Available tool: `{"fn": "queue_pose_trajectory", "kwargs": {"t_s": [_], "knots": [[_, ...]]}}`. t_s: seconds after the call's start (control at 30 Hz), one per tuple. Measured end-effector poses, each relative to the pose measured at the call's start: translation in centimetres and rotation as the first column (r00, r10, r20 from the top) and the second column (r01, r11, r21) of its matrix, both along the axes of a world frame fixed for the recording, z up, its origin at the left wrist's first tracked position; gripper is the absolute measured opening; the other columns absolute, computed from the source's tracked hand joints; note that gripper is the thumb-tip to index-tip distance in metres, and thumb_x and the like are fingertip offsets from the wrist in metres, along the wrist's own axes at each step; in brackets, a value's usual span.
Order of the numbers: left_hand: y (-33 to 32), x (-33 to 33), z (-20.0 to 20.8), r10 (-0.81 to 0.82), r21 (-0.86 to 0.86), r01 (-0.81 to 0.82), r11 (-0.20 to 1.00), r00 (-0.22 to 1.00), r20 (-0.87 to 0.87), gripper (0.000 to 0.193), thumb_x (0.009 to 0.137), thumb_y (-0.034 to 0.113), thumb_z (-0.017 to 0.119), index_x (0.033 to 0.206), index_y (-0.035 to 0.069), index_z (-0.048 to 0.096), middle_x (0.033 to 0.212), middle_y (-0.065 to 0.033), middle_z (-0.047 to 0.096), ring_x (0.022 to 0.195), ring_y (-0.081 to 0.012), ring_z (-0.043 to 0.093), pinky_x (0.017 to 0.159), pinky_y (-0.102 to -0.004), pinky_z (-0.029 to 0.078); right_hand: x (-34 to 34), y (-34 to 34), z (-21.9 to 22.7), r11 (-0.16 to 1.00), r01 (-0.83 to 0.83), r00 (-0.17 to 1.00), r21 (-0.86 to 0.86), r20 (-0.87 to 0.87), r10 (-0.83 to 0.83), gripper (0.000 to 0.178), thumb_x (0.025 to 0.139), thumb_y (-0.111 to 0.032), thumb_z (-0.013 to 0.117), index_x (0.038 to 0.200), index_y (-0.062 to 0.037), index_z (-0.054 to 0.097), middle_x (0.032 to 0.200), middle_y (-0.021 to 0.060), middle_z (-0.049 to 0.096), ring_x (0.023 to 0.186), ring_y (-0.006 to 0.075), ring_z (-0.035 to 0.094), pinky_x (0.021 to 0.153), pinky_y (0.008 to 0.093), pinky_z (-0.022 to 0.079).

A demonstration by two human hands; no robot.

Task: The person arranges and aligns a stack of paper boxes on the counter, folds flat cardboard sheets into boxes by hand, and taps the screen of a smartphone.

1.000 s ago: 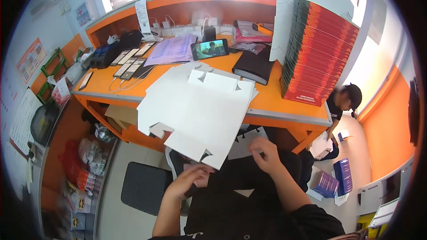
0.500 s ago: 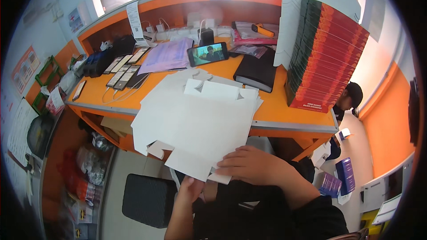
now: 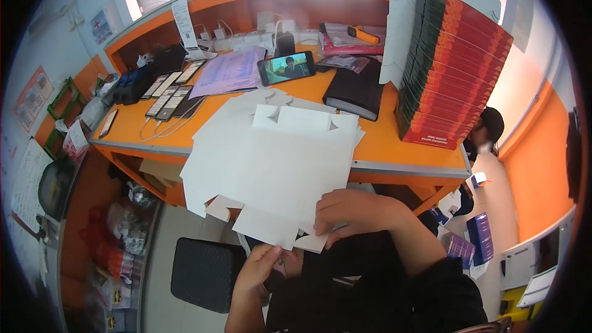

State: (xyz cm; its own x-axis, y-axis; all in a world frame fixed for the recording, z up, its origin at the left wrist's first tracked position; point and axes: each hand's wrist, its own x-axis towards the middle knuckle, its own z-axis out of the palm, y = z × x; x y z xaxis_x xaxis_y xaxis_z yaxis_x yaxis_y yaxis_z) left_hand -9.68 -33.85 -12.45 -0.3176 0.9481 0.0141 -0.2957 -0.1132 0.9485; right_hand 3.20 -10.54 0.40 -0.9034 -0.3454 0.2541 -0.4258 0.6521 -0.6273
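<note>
A white die-cut cardboard box blank [image 3: 277, 166] lies over more white sheets at the table's front edge, its near end jutting out toward me. My left hand [image 3: 262, 266] pinches its near edge, with the thumb on top. At the near right corner, my right hand [image 3: 354, 211] has bent fingers closed on a small side flap [image 3: 313, 242], which stands a little apart from the main panel. Another cut flap [image 3: 222, 206] sticks out on the left side. The fold at the far end [image 3: 293, 118] is partly raised.
An orange table [image 3: 234, 102] carries several phones [image 3: 168, 103], a propped phone with a video [image 3: 287, 69], purple papers [image 3: 231, 74] and a black case [image 3: 354, 94]. A tall red-and-black stack [image 3: 453, 74] stands right. Below are a black stool [image 3: 206, 274] and a crouching person [image 3: 490, 126].
My right hand has turned and its fingers have curled round the near right flap, which now parts from the panel. My left hand keeps its hold on the near edge.
</note>
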Motion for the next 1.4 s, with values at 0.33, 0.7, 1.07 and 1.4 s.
{"fn": "queue_pose_trajectory", "kwargs": {"t_s": [0.33,0.7,1.07,1.4], "knots": [[-0.3,0.7,-0.4,0.095,0.111,-0.122,0.986,0.970,0.225,0.039,0.091,0.025,0.047,0.115,-0.005,0.049,0.108,-0.0153,0.055,0.098,-0.0252,0.054,0.083,-0.0380,0.043,-2.0,-0.9,1.1,0.979,-0.196,0.961,-0.051,0.189,0.202,0.031,0.076,-0.019,0.067,0.104,-0.0066,0.059,0.094,0.0073,0.055,0.095,0.0230,0.050,0.084,0.0328,0.040],[1.3,1.1,0.7,0.121,0.128,-0.126,0.984,0.992,0.043,0.033,0.092,0.031,0.048,0.097,-0.002,0.054,0.087,-0.0099,0.058,0.080,-0.0183,0.055,0.074,-0.0297,0.042,-0.9,-2.6,1.9,0.844,0.496,0.784,-0.206,-0.311,-0.537,0.013,0.080,-0.013,0.061,0.089,-0.0038,0.061,0.086,0.0082,0.059,0.081,0.0236,0.058,0.071,0.0315,0.047],[2.2,2.4,4.8,0.389,-0.104,-0.381,0.919,0.919,0.065,0.025,0.090,0.013,0.049,0.112,0.000,0.046,0.105,-0.0113,0.054,0.091,-0.0192,0.056,0.079,-0.0345,0.048,-2.1,-4.2,-0.8,0.880,0.408,0.825,-0.243,-0.314,-0.469,0.011,0.083,-0.011,0.058,0.089,-0.0019,0.058,0.084,0.0084,0.056,0.077,0.0251,0.057,0.069,0.0325,0.047],[2.5,2.7,1.6,0.585,0.218,-0.568,0.794,0.811,-0.020,0.054,0.086,0.018,0.053,0.130,0.000,0.028,0.111,-0.0129,0.051,0.104,-0.0210,0.051,0.090,-0.0345,0.040,-2.4,-6.4,-0.3,0.904,0.316,0.859,-0.288,-0.317,-0.401,0.011,0.082,-0.006,0.057,0.092,-0.0015,0.056,0.085,0.0096,0.053,0.080,0.0249,0.054,0.070,0.0325,0.045]]}}
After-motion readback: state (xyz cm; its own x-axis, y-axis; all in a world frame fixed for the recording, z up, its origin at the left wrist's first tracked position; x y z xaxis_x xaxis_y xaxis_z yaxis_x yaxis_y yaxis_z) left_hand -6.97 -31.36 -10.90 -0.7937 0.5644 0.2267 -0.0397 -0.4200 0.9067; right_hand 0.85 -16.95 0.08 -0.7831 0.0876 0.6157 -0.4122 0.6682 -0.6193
